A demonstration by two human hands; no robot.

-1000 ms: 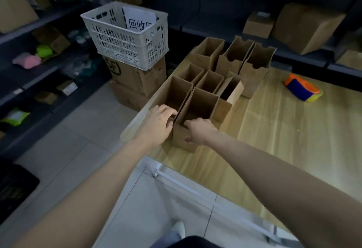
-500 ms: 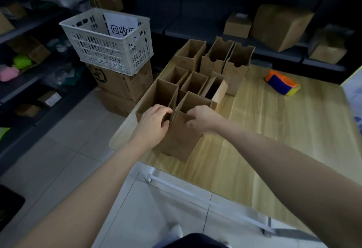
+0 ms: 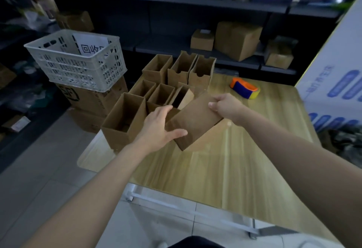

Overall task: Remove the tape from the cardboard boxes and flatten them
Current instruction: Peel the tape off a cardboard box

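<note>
A brown cardboard box (image 3: 195, 120) is tipped on its side above the wooden table (image 3: 225, 169), its bottom end toward me. My right hand (image 3: 225, 106) grips its far upper end. My left hand (image 3: 160, 128) holds the near lower end, thumb laid across the side, fingers spread behind it. Several more open-topped cardboard boxes (image 3: 164, 83) stand clustered on the table's far left part, the nearest one (image 3: 125, 118) just left of my left hand. No tape is visible on the held box.
An orange, blue and yellow tape dispenser (image 3: 244, 88) lies at the table's far side. A white plastic crate (image 3: 78, 59) sits on stacked cartons (image 3: 92, 98) left of the table. Shelves (image 3: 215, 2) with boxes run behind. A large white carton (image 3: 337, 75) stands at the right.
The box has been lifted out of the cluster and tipped onto its side, moving right. My right hand moved to its far end; my left hand shifted to its near end.
</note>
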